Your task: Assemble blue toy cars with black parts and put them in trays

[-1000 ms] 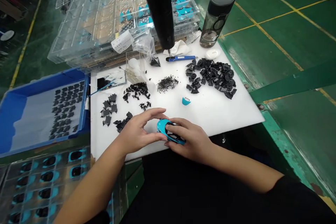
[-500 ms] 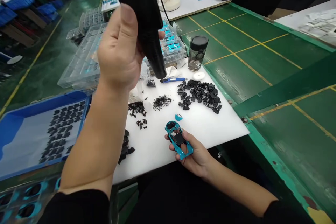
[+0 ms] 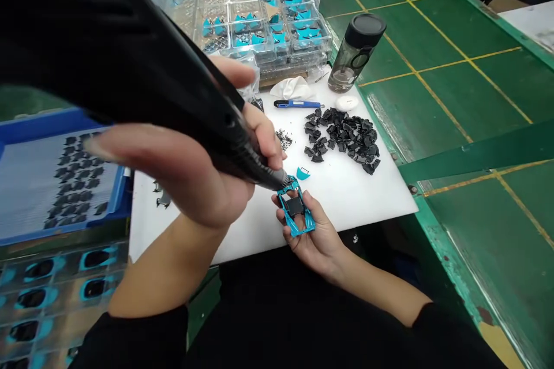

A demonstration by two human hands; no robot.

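Observation:
My left hand is wrapped round a large black hand-held tool, with ribbed vents at its back and a narrowing nozzle. The nozzle points down at the far end of a turquoise toy car body, covering part of it; whether they touch I cannot tell. Underneath, my right hand grips the car body by its sides, a black part sitting in its middle. Just beyond lies a small turquoise piece on the white tabletop.
Black plastic pieces are heaped on the right, near tiny black bits, a blue pen-like cutter and a dark bottle. Clear compartment trays stand behind. At left are a blue bin and trays of turquoise parts.
My left hand has lowered and tilted the black tool, bringing its nozzle down to the car body. My right hand holds the car in nearly the same place. The view has tipped downward.

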